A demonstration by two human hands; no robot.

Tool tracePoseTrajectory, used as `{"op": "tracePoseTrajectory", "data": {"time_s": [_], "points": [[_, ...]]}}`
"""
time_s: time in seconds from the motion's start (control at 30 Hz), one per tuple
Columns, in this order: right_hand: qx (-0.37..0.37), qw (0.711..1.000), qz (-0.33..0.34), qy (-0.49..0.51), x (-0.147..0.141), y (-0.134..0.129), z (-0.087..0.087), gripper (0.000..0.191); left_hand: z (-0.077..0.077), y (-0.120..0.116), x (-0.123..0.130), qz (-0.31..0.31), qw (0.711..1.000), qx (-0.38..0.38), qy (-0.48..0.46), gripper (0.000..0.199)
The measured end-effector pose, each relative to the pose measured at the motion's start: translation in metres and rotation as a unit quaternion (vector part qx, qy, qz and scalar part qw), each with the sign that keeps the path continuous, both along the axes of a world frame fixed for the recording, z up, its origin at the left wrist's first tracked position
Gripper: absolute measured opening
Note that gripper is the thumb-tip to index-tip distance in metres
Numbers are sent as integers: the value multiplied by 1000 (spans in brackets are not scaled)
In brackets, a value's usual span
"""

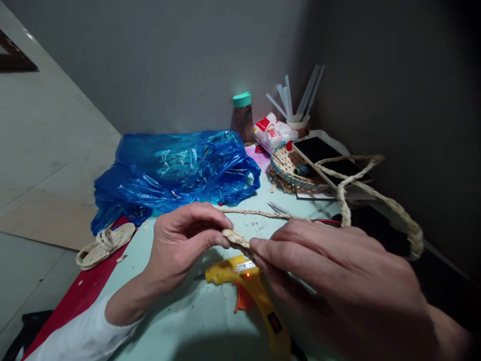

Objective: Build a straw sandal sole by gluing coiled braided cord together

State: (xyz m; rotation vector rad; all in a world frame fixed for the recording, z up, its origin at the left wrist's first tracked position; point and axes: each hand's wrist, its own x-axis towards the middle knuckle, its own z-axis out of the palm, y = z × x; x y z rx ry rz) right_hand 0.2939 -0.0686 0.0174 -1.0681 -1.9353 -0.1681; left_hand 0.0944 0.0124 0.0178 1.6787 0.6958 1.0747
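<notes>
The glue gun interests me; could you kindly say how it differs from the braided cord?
The glue gun is yellow with an orange trigger; the braided cord is pale straw-coloured. The glue gun lies on the table, while the left hand and right hand pinch the braided cord. Both are partly hidden by the right hand.

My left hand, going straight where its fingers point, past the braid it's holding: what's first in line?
Probably the right hand, whose fingertips hold the same braid just beyond the left hand, though depth is unclear from this view.

dim, glints on blue bag, right edge darkest
</notes>
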Motion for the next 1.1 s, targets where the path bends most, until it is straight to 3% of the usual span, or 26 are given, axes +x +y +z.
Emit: {"op": "tracePoseTrajectory", "data": {"time_s": [0.2, 0.37, 0.6, 0.83, 0.93, 1.03, 1.1], "points": [[-8, 999, 27, 24, 1, 3, -3, 12, 2, -2, 2, 34, 998, 38, 36, 24], [-58, 996, 54, 38, 3, 8, -2, 13, 8, -6, 5, -12, 996, 71, 56, 27], [-112, 983, 79, 120, 1, 10, 1, 13, 10, -9, 8, 50, 981, 155, 104, 31], [-130, 980, 85, 126, 0, 10, -1, 15, 7, -11, 8, 90, 972, 172, 134, 25], [-126, 986, 60, 89, -2, 8, -4, 10, 3, -13, 11, 123, 971, 157, 135, 20], [-101, 995, 2, 26, -7, 6, -8, 35, -2, -16, 15, 133, 977, 114, 119, 15], [-82, 996, -36, -12, -9, 6, -12, 32, -4, -20, 19, 140, 980, 99, 101, 14]]}}
